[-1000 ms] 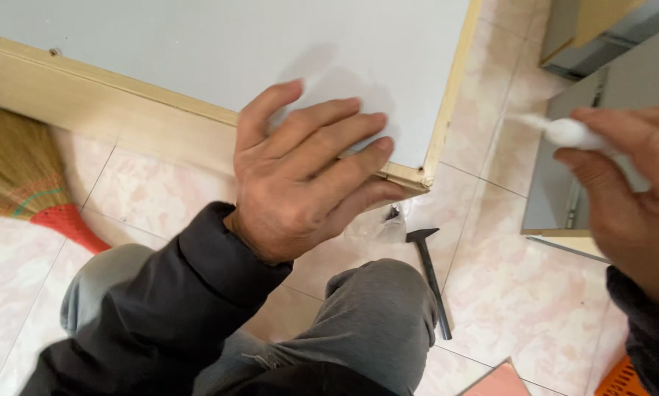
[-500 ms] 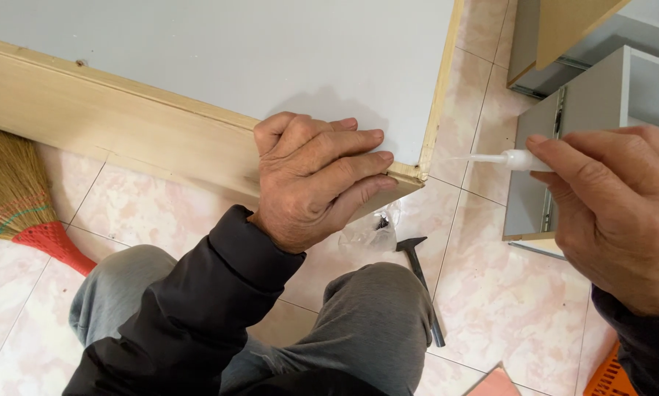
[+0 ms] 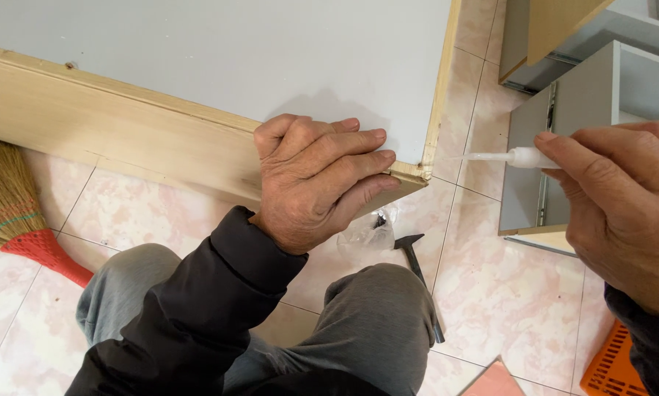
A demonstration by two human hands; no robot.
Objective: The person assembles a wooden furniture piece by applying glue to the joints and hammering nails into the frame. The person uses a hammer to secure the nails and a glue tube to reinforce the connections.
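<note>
Glue nozzle (image 3: pixel 491 156), white and tapered, is held level in the right hand (image 3: pixel 623 213) just off the near right corner of the cabinet panel (image 3: pixel 271 59); its fine tip points at that corner, close to it but not seen touching; the body of the applicator is hidden inside the hand, so its shape cannot be told. Right-hand fingers are closed around it, thumb and forefinger pinching near the nozzle base, a grip that appears to steady the tip.

Left hand (image 3: pixel 315 183) lies palm down across the same corner; fingers are bent over and pressed flat onto the grey face of the panel, fingertips reaching almost to the right edge, gripping nothing; the pressure appears to hold the wooden edge strip (image 3: pixel 124 147) tight against the panel where the two edges meet. The strip runs along the near edge; a second pale strip lines the right edge.

Below the corner, on the pink tiled floor (image 3: pixel 505 293), lie a crumpled clear plastic bag (image 3: pixel 362 235) and a black hammer (image 3: pixel 417 271), its handle running past the person's knee (image 3: pixel 381 315). A broom (image 3: pixel 14 213) rests at the left; a grey cabinet carcass (image 3: pixel 579 110) stands to the right; an orange crate (image 3: pixel 608 363) shows at the lower right.
</note>
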